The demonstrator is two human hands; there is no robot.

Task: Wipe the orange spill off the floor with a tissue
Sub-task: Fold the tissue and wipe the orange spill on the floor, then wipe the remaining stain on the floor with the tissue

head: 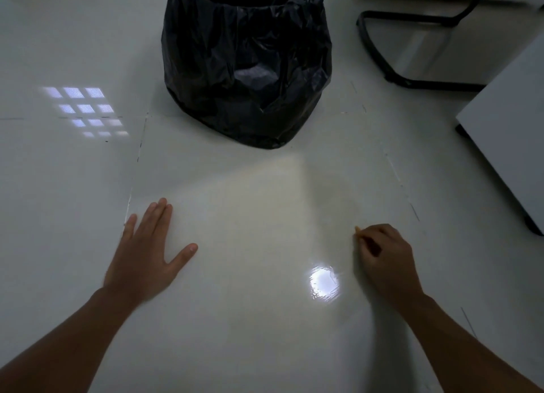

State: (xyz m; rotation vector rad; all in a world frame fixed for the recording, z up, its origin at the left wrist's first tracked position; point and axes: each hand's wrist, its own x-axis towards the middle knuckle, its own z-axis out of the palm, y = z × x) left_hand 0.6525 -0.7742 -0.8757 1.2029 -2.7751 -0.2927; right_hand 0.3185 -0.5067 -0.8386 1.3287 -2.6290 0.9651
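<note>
**Tissue pinched in the right hand, floor pale and glossy**

Tissue, or what shows of it, is only a small orange-yellow scrap peeking out at the fingertips of the right hand. That hand's grip is clenched around it, fingers curled in and knuckles up, held low at the floor on the right side of the view. How much of the scrap lies hidden inside the fist cannot be told.

The left hand lies flat on the floor with palm down, fingers straight and thumb spread out to the side; its grip is released and holds nothing.

Between the two hands the white tiles carry a faint yellowish tinge, too weak to say whether it is residue or reflected light. A bright round glare sits on the tile just beside the right wrist.

Beyond the hands stands a bin lined with a black bag, well apart from both. A black chair frame and a white cabinet stand at the right.
</note>
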